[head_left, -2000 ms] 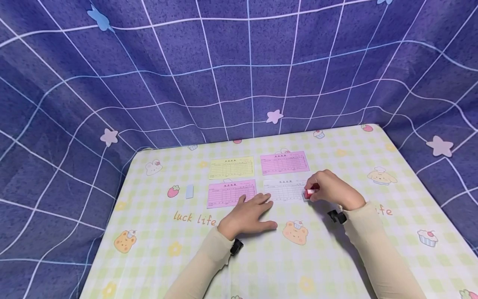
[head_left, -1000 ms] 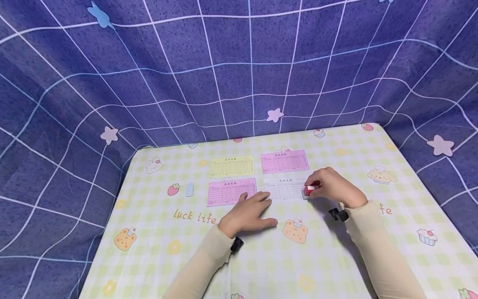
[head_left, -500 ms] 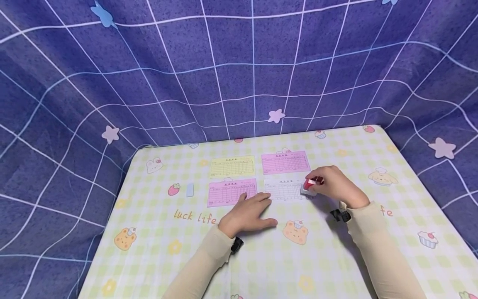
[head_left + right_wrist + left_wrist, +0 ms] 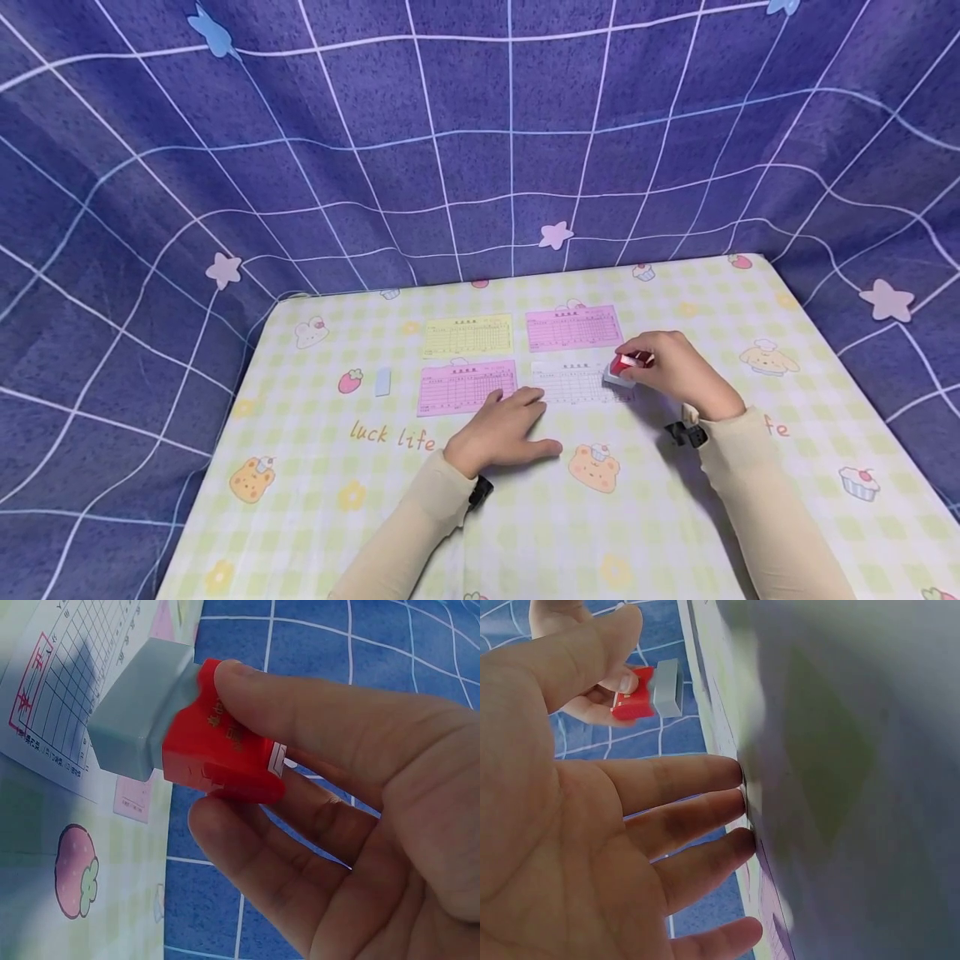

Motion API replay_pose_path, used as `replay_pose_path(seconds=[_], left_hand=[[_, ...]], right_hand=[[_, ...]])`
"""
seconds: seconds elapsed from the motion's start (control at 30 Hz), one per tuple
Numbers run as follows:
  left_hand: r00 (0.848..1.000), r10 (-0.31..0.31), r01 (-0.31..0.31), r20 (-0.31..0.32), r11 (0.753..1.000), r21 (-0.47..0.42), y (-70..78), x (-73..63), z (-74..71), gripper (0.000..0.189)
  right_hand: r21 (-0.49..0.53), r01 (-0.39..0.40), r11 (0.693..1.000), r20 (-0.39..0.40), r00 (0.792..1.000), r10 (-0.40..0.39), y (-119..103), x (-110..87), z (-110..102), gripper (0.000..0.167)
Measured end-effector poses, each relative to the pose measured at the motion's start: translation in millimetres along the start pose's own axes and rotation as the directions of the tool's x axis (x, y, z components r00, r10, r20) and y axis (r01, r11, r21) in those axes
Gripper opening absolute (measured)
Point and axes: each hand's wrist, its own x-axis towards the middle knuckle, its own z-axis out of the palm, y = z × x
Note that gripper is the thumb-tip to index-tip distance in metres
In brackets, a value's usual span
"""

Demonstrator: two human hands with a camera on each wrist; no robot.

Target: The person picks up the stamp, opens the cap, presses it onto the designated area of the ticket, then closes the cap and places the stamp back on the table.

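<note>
My right hand [image 4: 675, 373] pinches the red upper part of a red-and-grey stamp [image 4: 225, 742] between thumb and fingers. The stamp is tilted, its grey base over the right end of a white printed form [image 4: 566, 383]. A red boxed mark [image 4: 31, 681] shows on that form in the right wrist view. With fingers spread, my left hand [image 4: 504, 432] lies at the form's lower left; its fingertips rest on the paper and overlap a pink form [image 4: 453, 387]. In the left wrist view the stamp [image 4: 634, 694] appears beyond the thumb, apart from the paper.
Behind these lie a yellow form [image 4: 467, 336] and a second pink form [image 4: 572, 328]. A small pale blue rectangle [image 4: 382, 382] is to the left on the checked tablecloth [image 4: 300, 533]. A blue gridded curtain [image 4: 465, 167] surrounds the table's back and sides.
My right hand has raised the stamp off the right end of the white form and tilted it, so its grey base shows. My left hand has stayed almost in place.
</note>
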Motion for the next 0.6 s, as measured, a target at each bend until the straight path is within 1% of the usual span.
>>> replay_pose_path(seconds=[0.33, 0.47, 0.6], left_hand=[[1.0, -0.005, 0.006, -0.027, 0.999, 0.036, 3.2, 2.8, -1.9, 0.071], [0.999, -0.003, 0.006, -0.05, 0.998, 0.055, 2.7, 4.4, -1.5, 0.067], [0.997, 0.003, 0.002, -0.071, 0.998, 0.067, 1.5, 7.5, 0.1, 0.065]], right_hand=[[-0.002, 0.01, 1.0, -0.014, 1.0, -0.01, 2.2, -1.0, -1.7, 0.024], [-0.008, -0.018, 1.0, -0.019, 1.0, 0.018, 2.4, -0.8, -3.5, 0.024], [-0.034, -0.061, 0.998, -0.049, 0.997, 0.06, 2.0, -1.9, -8.8, 0.022]])
